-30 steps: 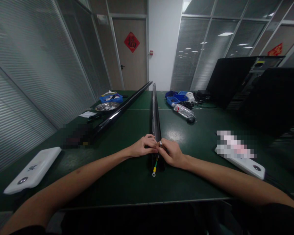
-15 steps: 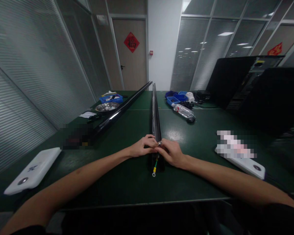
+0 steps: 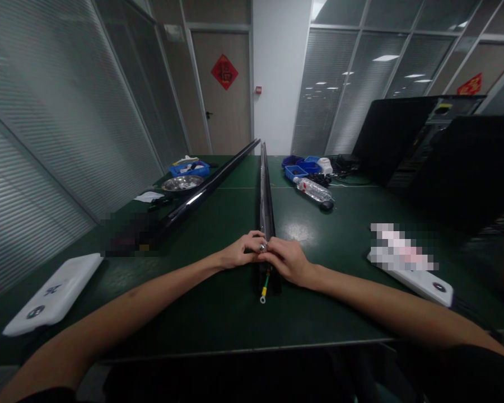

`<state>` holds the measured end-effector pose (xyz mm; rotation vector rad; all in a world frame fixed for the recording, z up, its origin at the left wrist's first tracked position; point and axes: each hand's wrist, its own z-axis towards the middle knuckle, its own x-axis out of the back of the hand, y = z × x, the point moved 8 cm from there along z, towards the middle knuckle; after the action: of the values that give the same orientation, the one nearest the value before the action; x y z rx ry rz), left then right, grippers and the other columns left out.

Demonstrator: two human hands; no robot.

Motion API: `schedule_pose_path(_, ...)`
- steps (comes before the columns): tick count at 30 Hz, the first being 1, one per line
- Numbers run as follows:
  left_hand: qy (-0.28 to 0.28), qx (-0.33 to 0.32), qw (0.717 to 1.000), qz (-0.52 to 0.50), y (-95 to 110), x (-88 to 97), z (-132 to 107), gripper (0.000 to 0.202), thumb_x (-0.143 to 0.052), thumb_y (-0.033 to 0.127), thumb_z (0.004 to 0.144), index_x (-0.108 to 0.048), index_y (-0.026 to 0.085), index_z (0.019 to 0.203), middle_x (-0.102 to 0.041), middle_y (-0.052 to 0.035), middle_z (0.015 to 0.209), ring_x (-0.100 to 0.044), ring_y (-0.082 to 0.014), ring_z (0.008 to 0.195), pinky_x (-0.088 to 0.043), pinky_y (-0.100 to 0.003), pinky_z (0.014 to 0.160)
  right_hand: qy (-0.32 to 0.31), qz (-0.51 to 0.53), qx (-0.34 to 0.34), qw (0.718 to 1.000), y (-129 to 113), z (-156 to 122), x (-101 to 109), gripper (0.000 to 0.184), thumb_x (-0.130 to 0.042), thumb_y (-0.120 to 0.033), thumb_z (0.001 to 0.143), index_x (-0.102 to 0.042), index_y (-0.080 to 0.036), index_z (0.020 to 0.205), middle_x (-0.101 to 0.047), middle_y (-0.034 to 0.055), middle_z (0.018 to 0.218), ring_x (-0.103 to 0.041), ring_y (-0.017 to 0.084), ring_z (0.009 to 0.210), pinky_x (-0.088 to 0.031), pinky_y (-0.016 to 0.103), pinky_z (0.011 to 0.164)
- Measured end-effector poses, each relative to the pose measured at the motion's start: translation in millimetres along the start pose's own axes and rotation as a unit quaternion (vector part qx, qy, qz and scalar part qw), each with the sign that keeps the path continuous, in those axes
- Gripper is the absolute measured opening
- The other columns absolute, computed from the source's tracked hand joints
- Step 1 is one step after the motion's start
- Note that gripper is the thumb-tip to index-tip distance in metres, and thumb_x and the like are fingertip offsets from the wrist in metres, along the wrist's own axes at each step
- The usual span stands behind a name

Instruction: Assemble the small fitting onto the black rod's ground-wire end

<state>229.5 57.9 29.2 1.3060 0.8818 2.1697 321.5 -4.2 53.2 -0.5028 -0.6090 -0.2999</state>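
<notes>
Green tabletop (image 3: pixel 218 313) fills my view, with slatted glass partitions on both sides and a closed door (image 3: pixel 224 95) at the far end carrying a red diamond-shaped sign. Down the middle of the table, running from near to far, I see a long black rail (image 3: pixel 264 196); a second black rail (image 3: pixel 201 193) lies to its left, angled toward the far end.

Both hands meet at the near end of the middle rail. My left hand (image 3: pixel 240 252) comes in from the left with its fingers curled over the rail's top edge. My right hand (image 3: pixel 286 260) comes in from the right, fingertips pressed together against those of the left. Between the two sets of fingertips I can make out a small metal piece (image 3: pixel 262 247), pinched there just above the rail; which hand carries its weight I cannot tell. Below the hands, a short yellow-green wire (image 3: pixel 265 284) hangs out of the rail's near end and finishes in a ring terminal (image 3: pixel 261 300) lying on the table.

At the near left lies a white flat device (image 3: pixel 54 294); another white device (image 3: pixel 420 280) sits at the right. Farther off I see a clear plastic bottle (image 3: pixel 315 190) on its side, blue bins (image 3: pixel 300 168), a metal bowl (image 3: pixel 182 183) and dark monitors (image 3: pixel 403 134).
</notes>
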Motion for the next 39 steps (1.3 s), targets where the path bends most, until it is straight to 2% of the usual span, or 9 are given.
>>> schedule_pose_path(7,0.009,-0.005,1.0,0.002,-3,0.2,-1,0.052,-0.054,0.065,0.095,-0.065,0.018,0.075,-0.071,-0.0048,0.091,-0.061,-0.0234,0.099,-0.026,-0.046,0.116,-0.019,0.02,-0.005,1.0,-1,3,-1,0.019,-0.055,-0.029,0.104,-0.065,-0.017,0.093,-0.065,0.0043,0.084,-0.06,0.017,0.073,-0.05,0.029,0.069)
schedule_pose_path(14,0.008,-0.011,1.0,0.014,1,-0.3,-1,0.05,-0.052,0.064,0.096,-0.065,0.018,0.082,-0.069,-0.0037,0.087,-0.061,-0.0223,0.096,-0.027,-0.045,0.116,-0.036,0.046,-0.001,0.998,-3,5,0,0.024,-0.049,-0.031,0.106,-0.063,-0.017,0.092,-0.064,0.0042,0.084,-0.06,0.017,0.076,-0.05,0.029,0.072)
schedule_pose_path(20,0.002,0.014,1.0,0.026,-3,-1.6,-2,0.039,-0.061,0.056,0.094,-0.066,0.018,0.084,-0.068,-0.0031,0.09,-0.057,-0.0231,0.105,-0.024,-0.044,0.118,-0.018,0.07,0.007,0.997,-3,7,3,0.032,-0.046,-0.034,0.107,-0.061,-0.017,0.084,-0.06,0.0028,0.077,-0.059,0.017,0.073,-0.048,0.028,0.069)
schedule_pose_path(27,0.003,0.007,1.0,0.022,-1,-2.7,-1,0.033,-0.063,0.048,0.095,-0.066,0.018,0.082,-0.07,-0.0021,0.09,-0.058,-0.0218,0.104,-0.023,-0.045,0.119,-0.015,0.072,0.0,0.997,0,5,4,0.033,-0.048,-0.035,0.106,-0.061,-0.018,0.082,-0.059,0.0022,0.074,-0.057,0.016,0.068,-0.047,0.027,0.066)
schedule_pose_path(32,-0.002,0.006,1.0,0.03,4,-3.4,0,0.033,-0.062,0.047,0.096,-0.067,0.019,0.079,-0.071,-0.002,0.091,-0.061,-0.0197,0.097,-0.022,-0.044,0.118,-0.003,0.053,-0.003,0.999,0,2,5,0.035,-0.048,-0.036,0.106,-0.062,-0.018,0.08,-0.059,0.0026,0.073,-0.057,0.016,0.066,-0.047,0.027,0.064)
schedule_pose_path(39,-0.009,-0.008,0.999,0.038,7,-3.9,-1,0.038,-0.057,0.051,0.098,-0.069,0.019,0.083,-0.07,-0.0025,0.091,-0.062,-0.0204,0.098,-0.022,-0.044,0.117,0.018,0.056,-0.016,0.998,-1,-2,5,0.036,-0.052,-0.037,0.105,-0.066,-0.017,0.079,-0.063,0.0009,0.066,-0.056,0.012,0.055,-0.045,0.022,0.056)
